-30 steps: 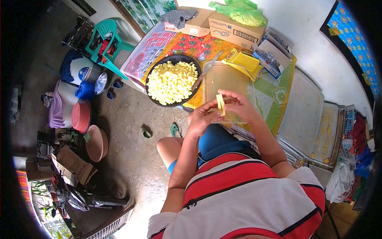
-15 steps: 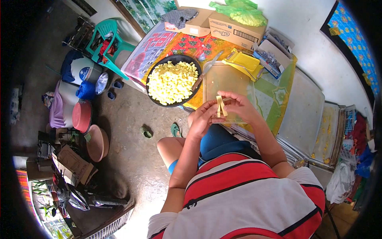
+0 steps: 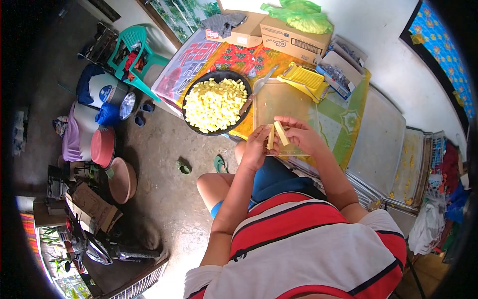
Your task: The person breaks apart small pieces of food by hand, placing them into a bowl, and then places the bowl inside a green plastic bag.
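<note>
My left hand (image 3: 256, 148) is closed around a pale yellow strip (image 3: 271, 138) that stands upright between thumb and fingers. Beside it, my right hand (image 3: 302, 137) pinches a second pale yellow strip (image 3: 281, 133), tilted so its top leans left. Both hands are over the near edge of a translucent cutting board (image 3: 284, 99) on the table. Left of the board is a wide black pan (image 3: 217, 76) heaped with small pale yellow cubes (image 3: 214, 104). A knife (image 3: 259, 85) lies between them, its brown handle over the pan's rim and its blade over the board.
A yellow slicer (image 3: 304, 79) sits behind the board. Cardboard boxes (image 3: 289, 40) and a green plastic bag (image 3: 301, 15) line the table's back. Large trays (image 3: 376, 134) lean at the right. Basins (image 3: 122, 180) and a green chair (image 3: 134, 50) stand at the left.
The two strips have moved from crossing each other to standing slightly apart. My right hand has shifted a little to the right with its strip, now tilted leftward at the top.
</note>
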